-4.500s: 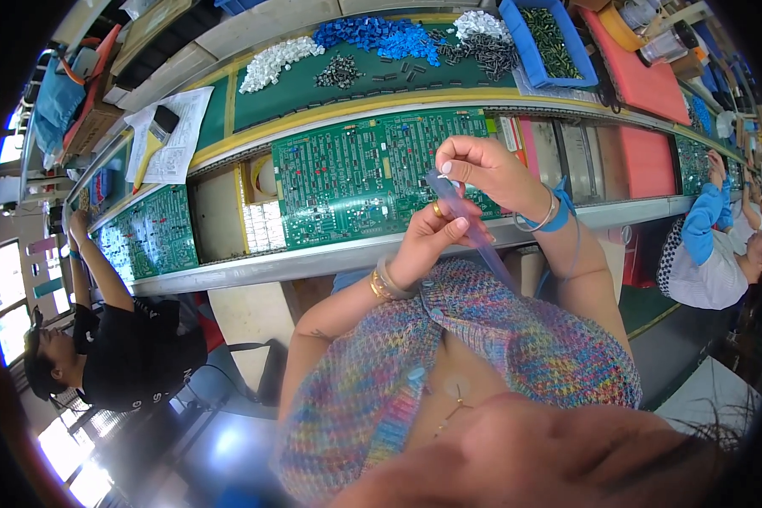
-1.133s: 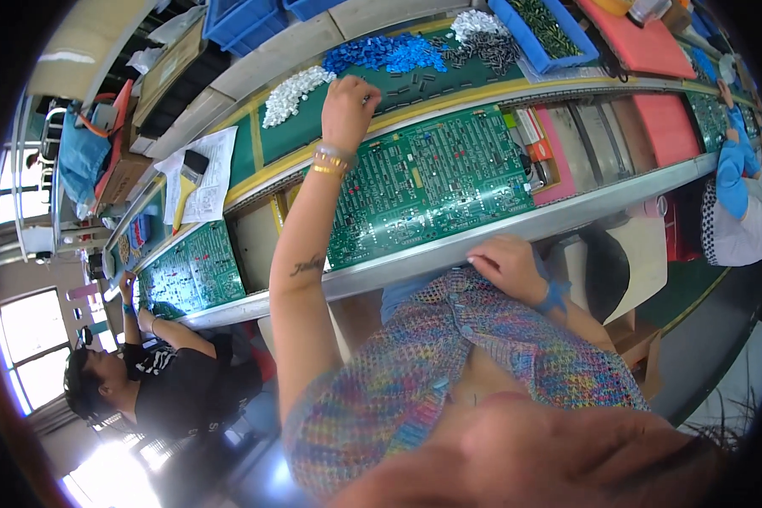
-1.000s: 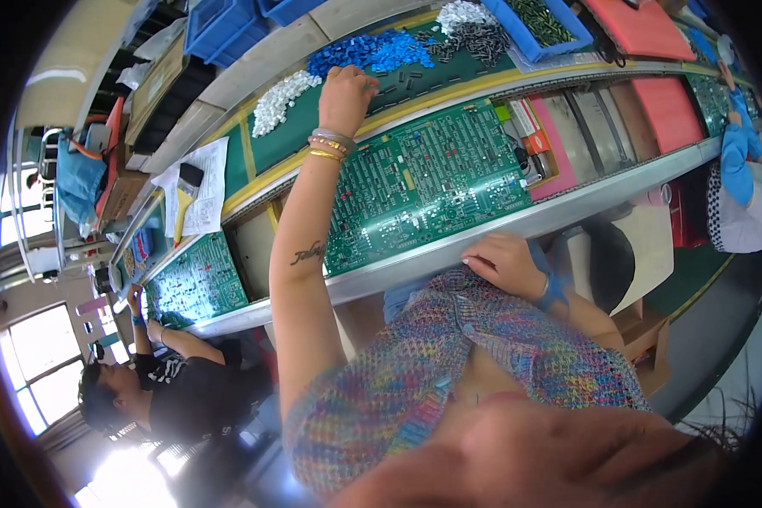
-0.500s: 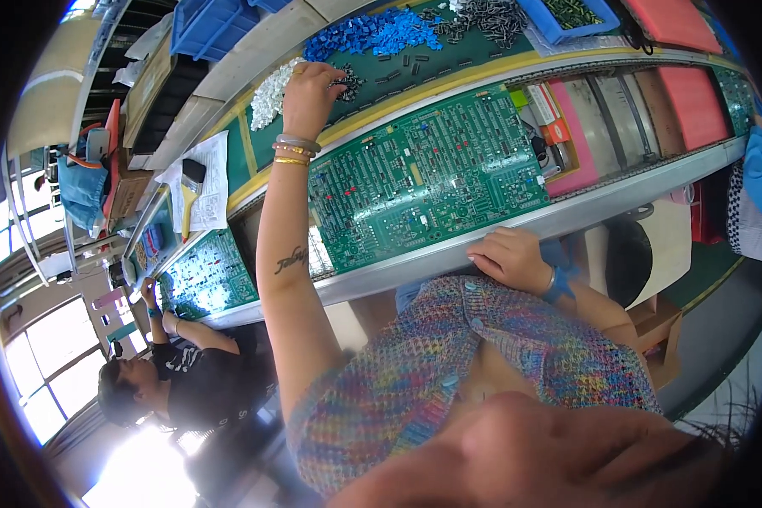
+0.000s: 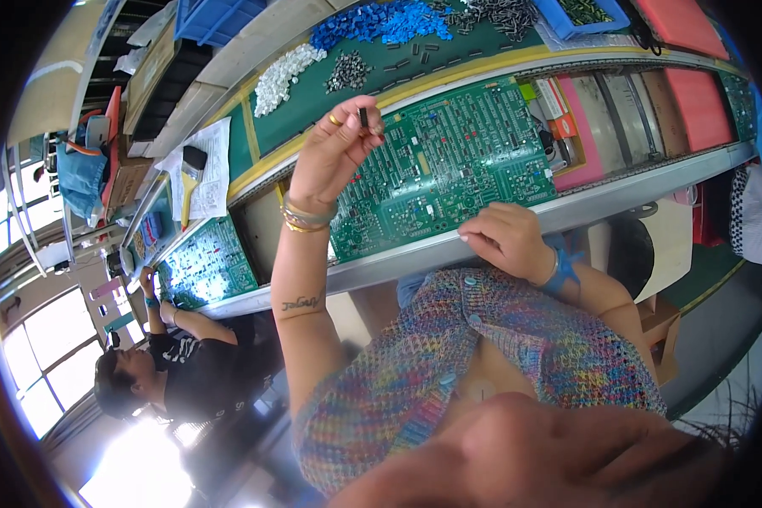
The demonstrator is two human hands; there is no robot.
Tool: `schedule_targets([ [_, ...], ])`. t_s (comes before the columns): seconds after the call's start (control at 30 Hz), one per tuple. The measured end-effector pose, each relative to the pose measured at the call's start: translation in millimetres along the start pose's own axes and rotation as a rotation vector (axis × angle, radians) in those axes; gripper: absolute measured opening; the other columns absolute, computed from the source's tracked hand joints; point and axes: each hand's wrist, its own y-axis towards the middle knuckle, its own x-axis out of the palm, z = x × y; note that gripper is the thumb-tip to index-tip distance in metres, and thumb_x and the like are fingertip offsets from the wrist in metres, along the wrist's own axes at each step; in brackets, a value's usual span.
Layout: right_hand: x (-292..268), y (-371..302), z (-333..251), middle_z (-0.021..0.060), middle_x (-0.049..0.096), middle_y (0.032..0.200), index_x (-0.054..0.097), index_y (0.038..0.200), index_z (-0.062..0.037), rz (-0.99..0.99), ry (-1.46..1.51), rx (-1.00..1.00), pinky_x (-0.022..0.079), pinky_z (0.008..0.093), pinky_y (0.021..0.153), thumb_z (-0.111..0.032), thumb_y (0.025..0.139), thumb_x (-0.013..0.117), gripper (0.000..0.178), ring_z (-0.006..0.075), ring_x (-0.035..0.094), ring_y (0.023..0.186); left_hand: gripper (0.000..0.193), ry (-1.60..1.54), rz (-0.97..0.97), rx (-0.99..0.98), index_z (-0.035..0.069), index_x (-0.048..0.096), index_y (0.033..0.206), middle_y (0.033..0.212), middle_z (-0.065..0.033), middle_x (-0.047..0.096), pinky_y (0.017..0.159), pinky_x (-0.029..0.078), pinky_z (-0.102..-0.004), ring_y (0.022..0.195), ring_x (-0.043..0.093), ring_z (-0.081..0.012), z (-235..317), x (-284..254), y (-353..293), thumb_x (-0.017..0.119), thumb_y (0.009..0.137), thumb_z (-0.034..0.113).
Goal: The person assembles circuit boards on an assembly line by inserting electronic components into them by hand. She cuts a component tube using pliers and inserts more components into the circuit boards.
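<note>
The left hand (image 5: 328, 152) has withdrawn, pinching a black component (image 5: 364, 118), right hand (image 5: 510, 242) curled, grip unclear, blue bin (image 5: 562, 17) holding green parts (image 5: 586, 10).

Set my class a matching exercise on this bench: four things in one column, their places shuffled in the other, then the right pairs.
Things
1. Small black rectangular component
2. The person's bare right hand
3. Yellow-handled brush with a dark head
4. Heap of small white parts

Places
A. On a white paper sheet
B. At the silver metal rail nearest the person
C. On the green mat, left of the heap of bright blue parts
D. In the fingers of the left hand

Pairs: 1-D, 2-B, 3-A, 4-C
</note>
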Motion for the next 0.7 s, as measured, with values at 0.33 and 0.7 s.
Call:
schedule_targets([
  [0.33,18.3,34.7,-32.0,0.0023,0.058,0.065,0.061,0.09,-0.0092,0.078,0.24,0.128,0.043,0.03,0.048,-0.019,0.073,0.072,0.023,0.0168,0.056,0.053,0.021,0.249,0.048,0.103,0.005,0.06,0.103,0.102,-0.0085,0.056,0.08,0.046,-0.0272,0.094,0.054,-0.0155,-36.3,40.9,-70.1,0.064,0.083,0.009],
  [0.7,50.2,5.0,-32.5,0.0002,0.057,0.067,0.059,0.083,-0.0121,-0.055,-0.235,-0.168,0.045,0.0293,0.055,-0.022,0.069,0.071,0.02,0.0173,0.058,0.063,0.027,1.614,0.028,0.566,0.007,0.066,0.088,0.089,-0.0044,0.06,0.071,0.045,-0.0322,0.085,0.056,-0.0215,-50.8,51.7,-127.0,0.067,0.061,0.004],
])
